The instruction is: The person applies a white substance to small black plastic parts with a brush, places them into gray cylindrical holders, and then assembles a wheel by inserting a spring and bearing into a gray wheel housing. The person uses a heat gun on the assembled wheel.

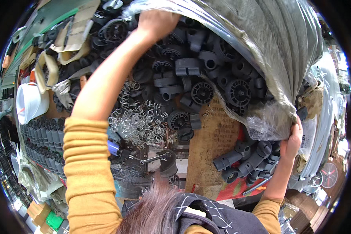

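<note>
A large greyish see-through plastic bag [284, 43] lies across the far right of the bench, its mouth turned towards me. My left hand [156, 24] reaches far out and is closed at the bag's far edge; its fingertips are partly hidden. Low on the right, my right hand [293, 141] grips the near corner of the bag's mouth. Between my hands, black plastic caster parts [189, 67] lie heaped at the bag's opening. Some are round spoked wheels [202, 93], others short tubular sockets.
Metal springs [134, 113] lie loose left of the heap. Nearer me are a power driver [119, 150], brown cardboard [212, 144] and a pile of dark tubular parts [253, 160]. At left stand a white bucket [29, 103] and rows of grey parts [43, 136].
</note>
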Tool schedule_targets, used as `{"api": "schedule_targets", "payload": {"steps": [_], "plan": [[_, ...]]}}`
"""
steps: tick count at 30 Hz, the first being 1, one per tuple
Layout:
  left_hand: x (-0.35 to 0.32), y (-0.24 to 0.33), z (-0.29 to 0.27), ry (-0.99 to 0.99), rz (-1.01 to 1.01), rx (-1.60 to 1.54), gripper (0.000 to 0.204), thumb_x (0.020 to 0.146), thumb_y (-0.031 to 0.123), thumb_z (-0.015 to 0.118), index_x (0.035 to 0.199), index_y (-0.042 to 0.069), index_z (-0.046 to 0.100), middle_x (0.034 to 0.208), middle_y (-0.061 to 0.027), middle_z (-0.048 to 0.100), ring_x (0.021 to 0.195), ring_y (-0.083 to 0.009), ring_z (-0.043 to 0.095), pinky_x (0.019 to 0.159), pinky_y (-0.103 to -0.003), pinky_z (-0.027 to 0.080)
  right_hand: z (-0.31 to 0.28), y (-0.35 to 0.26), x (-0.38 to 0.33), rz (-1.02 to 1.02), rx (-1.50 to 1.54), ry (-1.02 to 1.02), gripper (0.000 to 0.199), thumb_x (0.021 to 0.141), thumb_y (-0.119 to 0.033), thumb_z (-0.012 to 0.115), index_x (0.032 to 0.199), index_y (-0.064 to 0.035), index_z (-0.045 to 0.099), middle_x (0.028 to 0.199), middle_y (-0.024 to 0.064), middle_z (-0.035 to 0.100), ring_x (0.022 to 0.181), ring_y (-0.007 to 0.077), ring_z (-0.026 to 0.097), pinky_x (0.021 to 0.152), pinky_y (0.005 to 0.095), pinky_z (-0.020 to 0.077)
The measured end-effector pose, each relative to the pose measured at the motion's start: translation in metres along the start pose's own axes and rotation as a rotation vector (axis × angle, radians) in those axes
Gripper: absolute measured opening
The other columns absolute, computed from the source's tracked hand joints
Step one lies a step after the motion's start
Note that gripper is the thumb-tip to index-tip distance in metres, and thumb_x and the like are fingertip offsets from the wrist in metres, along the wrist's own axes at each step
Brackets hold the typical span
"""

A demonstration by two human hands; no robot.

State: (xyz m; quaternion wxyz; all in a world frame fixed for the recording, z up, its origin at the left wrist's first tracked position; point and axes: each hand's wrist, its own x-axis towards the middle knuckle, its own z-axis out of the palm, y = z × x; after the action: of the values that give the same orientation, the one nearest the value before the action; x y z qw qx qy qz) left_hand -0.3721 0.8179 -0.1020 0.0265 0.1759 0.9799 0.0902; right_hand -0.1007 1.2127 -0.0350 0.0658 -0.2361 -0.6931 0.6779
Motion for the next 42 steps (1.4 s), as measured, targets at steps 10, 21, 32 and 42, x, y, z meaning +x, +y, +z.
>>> {"api": "schedule_targets", "payload": {"steps": [10,21,32,42], "plan": [[-0.014,0.004,-0.058,-0.107,0.232,-0.208,0.045,0.090,0.040,0.056,0.121,0.008,0.061,0.111,-0.0163,0.065,0.107,-0.0285,0.058,0.091,-0.038,0.046,0.264,0.036,0.010,-0.583,-0.762,-0.661,0.029,0.089,-0.015,0.060,0.113,0.0002,0.061,0.116,0.0191,0.061,0.105,0.0355,0.059,0.090,0.0393,0.0471],[0.037,-0.031,-0.009,-0.183,-0.330,-0.603,0.065,0.093,0.064,0.030,0.131,0.017,0.055,0.101,-0.0104,0.066,0.074,-0.0241,0.062,0.066,-0.037,0.051,0.192,0.003,0.153,-1.098,-1.542,0.088,0.064,0.093,-0.062,0.040,0.116,-0.0069,0.062,0.123,0.0208,0.059,0.113,0.0453,0.051,0.099,0.0528,0.0382],[-0.088,-0.014,0.007,-0.373,-0.184,-0.265,0.100,0.073,0.091,0.028,0.144,0.022,0.043,0.145,-0.0135,0.045,0.139,-0.0407,0.030,0.111,-0.059,0.015,0.227,0.072,0.021,-0.758,-1.213,-0.326,0.087,0.084,-0.055,0.063,0.136,0.0103,0.037,0.139,0.0284,0.039,0.120,0.0462,0.047,0.098,0.0532,0.0386],[-0.361,-0.038,-0.054,0.532,0.023,-0.313,0.065,0.084,0.054,0.064,0.126,0.005,0.058,0.128,-0.0162,0.058,0.124,-0.0331,0.049,0.105,-0.041,0.035,0.180,0.085,-0.147,-0.967,-1.033,-0.507,0.064,0.082,-0.026,0.069,0.137,-0.0030,0.046,0.144,0.0175,0.039,0.135,0.0368,0.032,0.110,0.0462,0.0243]]}}
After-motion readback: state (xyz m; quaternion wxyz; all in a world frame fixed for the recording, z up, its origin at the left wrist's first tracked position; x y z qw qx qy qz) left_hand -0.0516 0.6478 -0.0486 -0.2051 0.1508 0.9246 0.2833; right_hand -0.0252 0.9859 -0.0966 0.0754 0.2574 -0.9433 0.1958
